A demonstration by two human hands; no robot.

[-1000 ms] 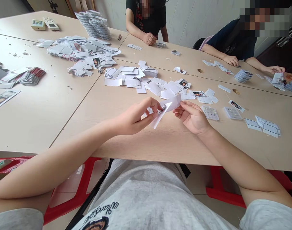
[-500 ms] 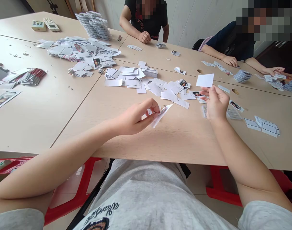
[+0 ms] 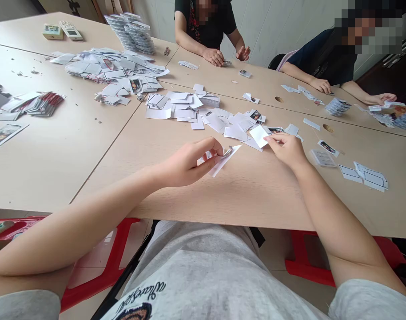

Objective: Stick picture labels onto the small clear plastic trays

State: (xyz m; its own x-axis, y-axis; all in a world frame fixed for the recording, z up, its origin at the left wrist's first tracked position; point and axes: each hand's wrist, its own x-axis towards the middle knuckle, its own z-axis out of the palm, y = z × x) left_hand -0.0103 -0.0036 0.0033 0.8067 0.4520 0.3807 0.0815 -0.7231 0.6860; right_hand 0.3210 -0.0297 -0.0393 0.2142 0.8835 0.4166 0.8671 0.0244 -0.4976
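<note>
In front of me, my left hand (image 3: 198, 161) is closed in a pinch on a folded white paper card (image 3: 225, 162). A small shiny metal piece (image 3: 228, 151) sticks out by the fingertips; its kind is hard to make out. My right hand (image 3: 289, 149) pinches the edge of a white paper card (image 3: 258, 136) between thumb and fingers. That card is held over the near edge of a loose spread of white cards (image 3: 235, 132), some with dark printed pictures. Beyond the spread lies a neater stack of cards (image 3: 209, 101).
A large heap of cards (image 3: 89, 64) and tall stacks of clear packs (image 3: 136, 35) stand back left. Framed cards (image 3: 372, 176) and a clear pack (image 3: 323, 158) lie right. Across the table (image 3: 106, 186) sit two people, a co-worker in black (image 3: 206, 31) and another in dark clothes (image 3: 319, 55).
My right hand has come left and lower with its white card, which now tilts over the spread. My left hand stays put. The co-worker opposite has shifted both hands.
</note>
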